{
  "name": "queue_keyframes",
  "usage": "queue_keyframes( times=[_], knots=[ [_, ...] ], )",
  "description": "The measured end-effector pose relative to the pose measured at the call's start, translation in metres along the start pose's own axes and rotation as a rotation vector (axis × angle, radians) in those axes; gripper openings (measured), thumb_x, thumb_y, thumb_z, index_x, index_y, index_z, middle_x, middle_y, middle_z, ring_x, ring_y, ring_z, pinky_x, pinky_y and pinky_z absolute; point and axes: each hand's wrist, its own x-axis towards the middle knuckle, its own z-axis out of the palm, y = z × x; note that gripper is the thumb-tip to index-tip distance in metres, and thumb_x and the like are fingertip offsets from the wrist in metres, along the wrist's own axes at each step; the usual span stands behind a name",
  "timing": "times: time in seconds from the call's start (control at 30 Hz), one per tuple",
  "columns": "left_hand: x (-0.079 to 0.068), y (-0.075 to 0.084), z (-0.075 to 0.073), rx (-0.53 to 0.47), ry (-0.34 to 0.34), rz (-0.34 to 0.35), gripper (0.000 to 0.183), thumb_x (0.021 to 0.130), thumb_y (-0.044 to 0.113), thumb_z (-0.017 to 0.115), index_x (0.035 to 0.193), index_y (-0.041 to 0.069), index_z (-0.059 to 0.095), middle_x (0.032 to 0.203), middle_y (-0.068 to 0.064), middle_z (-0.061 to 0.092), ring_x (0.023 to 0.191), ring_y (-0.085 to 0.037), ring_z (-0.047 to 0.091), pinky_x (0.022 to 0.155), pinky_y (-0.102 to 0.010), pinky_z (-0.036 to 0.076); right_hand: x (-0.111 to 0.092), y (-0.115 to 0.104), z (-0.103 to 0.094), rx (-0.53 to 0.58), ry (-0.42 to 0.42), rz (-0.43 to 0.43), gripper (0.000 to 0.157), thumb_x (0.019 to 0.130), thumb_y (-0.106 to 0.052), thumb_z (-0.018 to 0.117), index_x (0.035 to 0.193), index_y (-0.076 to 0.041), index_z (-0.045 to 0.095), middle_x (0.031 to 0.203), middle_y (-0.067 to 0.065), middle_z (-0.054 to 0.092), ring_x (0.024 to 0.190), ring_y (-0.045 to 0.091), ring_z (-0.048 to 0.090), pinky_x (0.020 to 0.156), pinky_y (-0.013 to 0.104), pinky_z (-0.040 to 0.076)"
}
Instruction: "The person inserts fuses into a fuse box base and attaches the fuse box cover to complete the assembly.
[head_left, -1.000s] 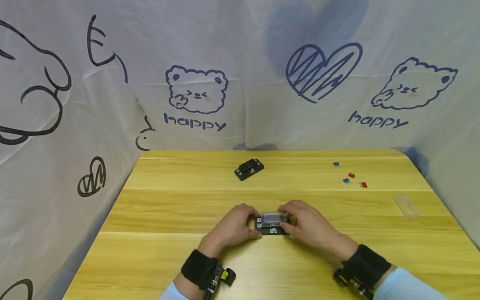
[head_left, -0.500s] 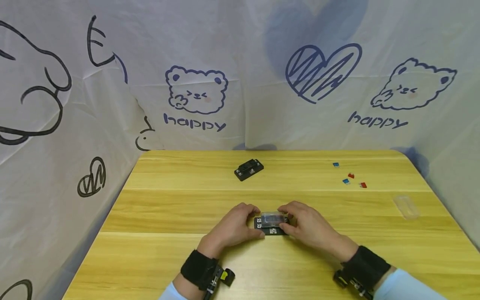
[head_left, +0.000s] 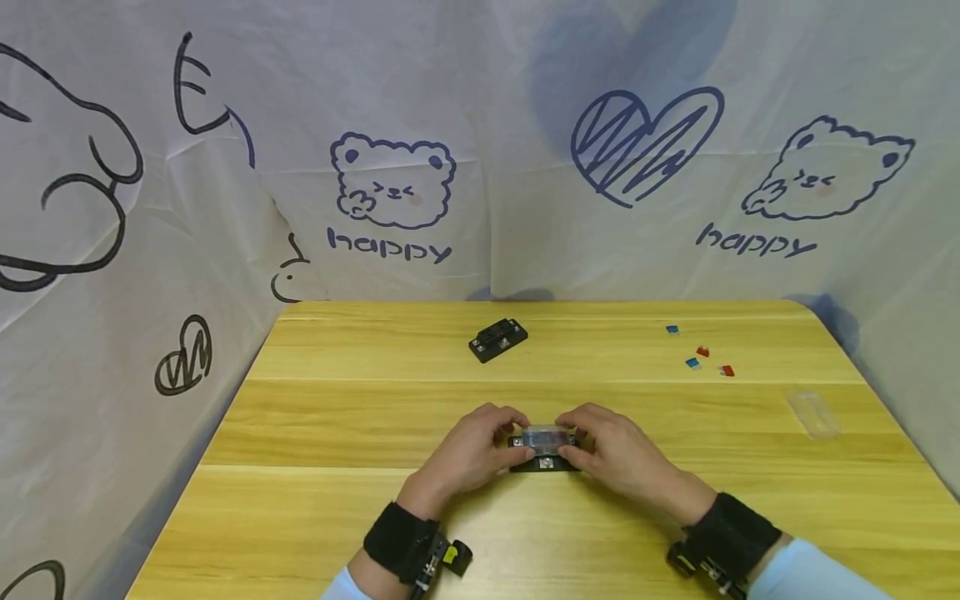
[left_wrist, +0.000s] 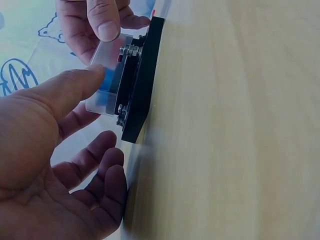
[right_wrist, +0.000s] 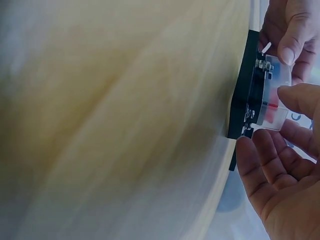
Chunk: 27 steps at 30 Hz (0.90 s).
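In front of me on the table lies a black fuse block [head_left: 527, 467] with metal screw terminals. A clear cover [head_left: 546, 438] sits over its middle, and blue and red blade fuses show through it. My left hand [head_left: 474, 450] pinches the cover's left end between thumb [left_wrist: 80, 86] and forefinger, its other fingers loosely curled below. At the right end, my right hand [head_left: 624, 450] grips the same cover with thumb [right_wrist: 299, 98] and fingers. The cover's far side is partly hidden by the hands.
A second fuse block [head_left: 498, 340], uncovered, lies farther back. At the back right are several loose blade fuses, among them a blue fuse [head_left: 672, 330] and a red fuse [head_left: 727, 371]. Another clear cover [head_left: 813, 414] lies at the right. White cloth [head_left: 525, 250] with drawings hangs behind.
My left thumb has moved up from the block's front left corner onto the cover, and the left fingers have shifted right to its end. The right hand keeps its grip.
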Motion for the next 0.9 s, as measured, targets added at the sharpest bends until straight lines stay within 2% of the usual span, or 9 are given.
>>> queue_keyframes(
  times=[0.9],
  knots=[
    [0.0006,-0.0017,-0.0006,0.016,-0.012,0.001,0.034,0.086,0.045,0.069,0.113,0.026,0.066,0.092,-0.002,0.06,0.075,-0.013,0.051,0.063,-0.028,0.044,0.0011,0.0001,0.0017,0.016,-0.02,0.014,0.031,0.085,-0.027,0.074,0.113,-0.018,0.067,0.102,-0.006,0.064,0.081,0.01,0.057,0.068,0.031,0.05]
  ],
)
